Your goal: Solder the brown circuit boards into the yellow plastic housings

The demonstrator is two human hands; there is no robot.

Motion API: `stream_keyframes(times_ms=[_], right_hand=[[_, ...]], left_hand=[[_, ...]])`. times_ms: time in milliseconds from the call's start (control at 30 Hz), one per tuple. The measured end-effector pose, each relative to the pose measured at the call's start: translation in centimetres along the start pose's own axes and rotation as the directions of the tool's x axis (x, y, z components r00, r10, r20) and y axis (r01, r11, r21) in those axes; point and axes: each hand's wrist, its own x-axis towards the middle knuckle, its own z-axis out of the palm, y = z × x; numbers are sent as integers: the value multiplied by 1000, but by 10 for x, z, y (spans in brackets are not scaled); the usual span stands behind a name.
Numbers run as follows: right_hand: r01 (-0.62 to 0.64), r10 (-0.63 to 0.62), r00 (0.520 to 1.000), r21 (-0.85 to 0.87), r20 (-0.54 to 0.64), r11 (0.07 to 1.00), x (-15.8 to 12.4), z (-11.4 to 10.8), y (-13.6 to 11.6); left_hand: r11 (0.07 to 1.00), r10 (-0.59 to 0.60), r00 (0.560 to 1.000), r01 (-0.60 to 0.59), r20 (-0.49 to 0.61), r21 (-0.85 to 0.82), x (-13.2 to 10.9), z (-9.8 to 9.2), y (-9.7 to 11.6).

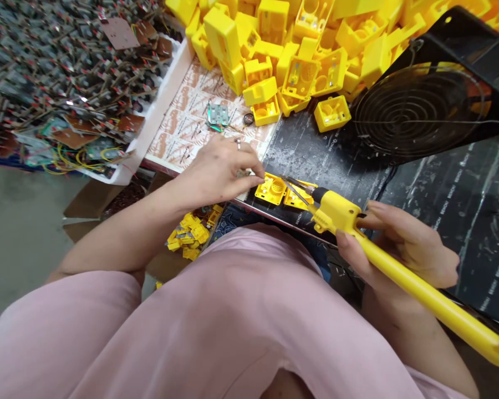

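My right hand (399,249) is wrapped around a yellow soldering iron (399,266), its metal tip pointing left at a small yellow plastic housing (272,189) on the black mat (324,160). A second yellow housing (298,197) lies just right of the first, partly behind the tip. My left hand (220,169) rests on the table edge with fingers pinched together at the left side of the first housing, holding something small I cannot make out. A ring shows on one finger.
A heap of yellow plastic housings (291,50) fills the back of the table. A black fan with a wire grille (419,111) stands at right. A small circuit board (218,114) lies on printed paper. A white tray (162,108) at left holds several circuit boards and wired parts. More yellow pieces (189,233) lie below the table.
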Motion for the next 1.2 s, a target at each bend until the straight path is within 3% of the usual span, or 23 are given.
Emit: stream_keyframes(times_ms=[100,267,367,600,900,1033,1200], right_hand=[[60,-60,998,40,-6,997,-1,-3,5],[204,-226,962,143,156,968,16,-10,3],[298,-335,931,226,147,927,22,-11,4],[229,-288,931,253,224,940,16,-8,10],[219,-293,891,236,347,947,24,-22,1],[278,-357,857,250,371,927,29,-18,1],[443,-525,808,312,269,841,37,-14,0]], left_hand=[[998,-6,997,1,-72,-65,-11,6,-4],[991,97,992,-88,-83,104,-20,17,1],[988,78,995,-70,-54,136,-21,15,6],[993,25,997,-33,73,112,-13,11,9],[984,59,993,-76,107,163,-4,9,13],[972,76,989,-102,124,214,-1,7,15],[955,107,982,-145,154,259,4,6,18]])
